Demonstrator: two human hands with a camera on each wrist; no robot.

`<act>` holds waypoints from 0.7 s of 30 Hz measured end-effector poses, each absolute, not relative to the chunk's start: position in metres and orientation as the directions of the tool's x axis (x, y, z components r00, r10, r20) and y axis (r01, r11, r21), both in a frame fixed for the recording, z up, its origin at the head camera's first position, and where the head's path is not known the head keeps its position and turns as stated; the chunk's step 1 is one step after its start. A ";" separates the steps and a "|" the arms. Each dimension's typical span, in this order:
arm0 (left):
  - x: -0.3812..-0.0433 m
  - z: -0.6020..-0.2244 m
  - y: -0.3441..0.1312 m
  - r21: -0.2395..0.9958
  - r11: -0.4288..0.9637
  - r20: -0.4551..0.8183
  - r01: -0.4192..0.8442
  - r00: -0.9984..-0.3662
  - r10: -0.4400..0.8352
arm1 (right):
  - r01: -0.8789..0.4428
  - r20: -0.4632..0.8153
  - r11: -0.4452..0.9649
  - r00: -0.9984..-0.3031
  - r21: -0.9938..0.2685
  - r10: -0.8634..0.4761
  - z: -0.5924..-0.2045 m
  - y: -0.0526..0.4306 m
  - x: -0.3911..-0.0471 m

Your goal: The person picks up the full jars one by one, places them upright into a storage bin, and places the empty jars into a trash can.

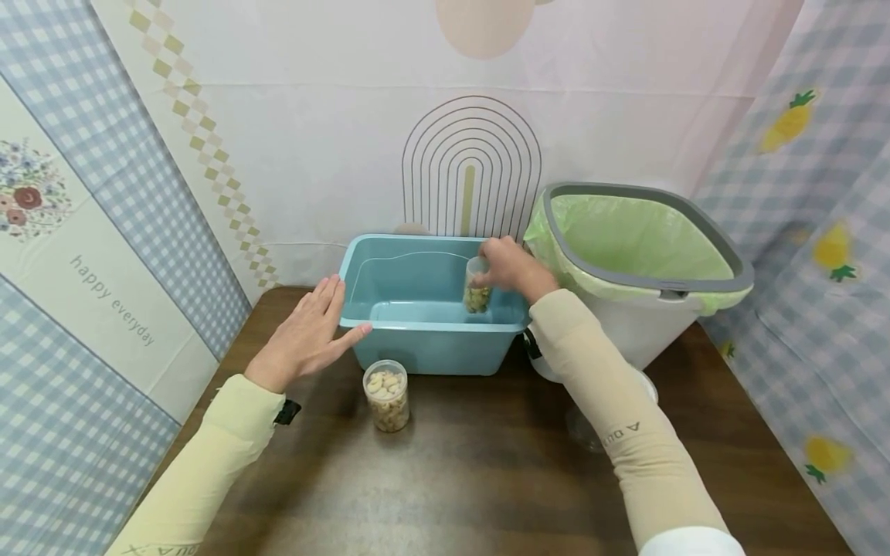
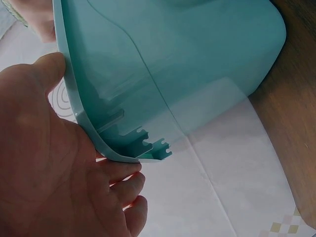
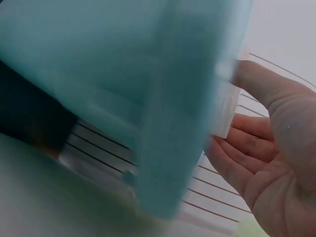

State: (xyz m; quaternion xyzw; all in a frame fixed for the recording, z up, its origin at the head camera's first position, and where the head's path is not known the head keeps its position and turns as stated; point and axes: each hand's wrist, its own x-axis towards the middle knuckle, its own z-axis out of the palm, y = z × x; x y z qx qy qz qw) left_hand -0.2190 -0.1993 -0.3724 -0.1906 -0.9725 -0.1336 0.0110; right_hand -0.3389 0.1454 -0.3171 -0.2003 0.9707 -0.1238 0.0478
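Note:
A blue plastic tub (image 1: 427, 351) stands on the table against the back wall. Over its right half, my right hand (image 1: 513, 266) grips a small clear jar (image 1: 477, 298) by its upper part, with greenish-yellow pieces inside. The right wrist view shows thumb and fingers round the jar, partly hidden by the tub's blurred wall. At the tub's left end, my left hand (image 1: 306, 332) lies against the rim with straight fingers, thumb spread toward the front edge. A clear jar of cashews (image 1: 387, 398) stands upright before the tub, near the left thumb.
A white bin with a grey rim (image 1: 653, 287) and green liner (image 1: 626, 232) stands right of the tub, close by my right forearm. A clear container (image 1: 584, 432) on the table is partly hidden under that forearm. Patterned cloth (image 1: 313, 154) hangs behind and on both sides.

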 end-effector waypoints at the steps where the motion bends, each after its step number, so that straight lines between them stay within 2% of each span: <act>1: -0.219 -0.372 -0.199 0.255 0.892 0.073 0.374 -0.927 0.368 | -0.379 -0.047 0.888 -0.914 -0.259 -0.404 -0.319 0.145 -0.340; 21: -0.218 -0.374 -0.199 0.260 0.889 0.090 0.378 -0.926 0.367 | -0.351 -0.141 0.899 -0.907 -0.262 -0.396 -0.344 0.137 -0.344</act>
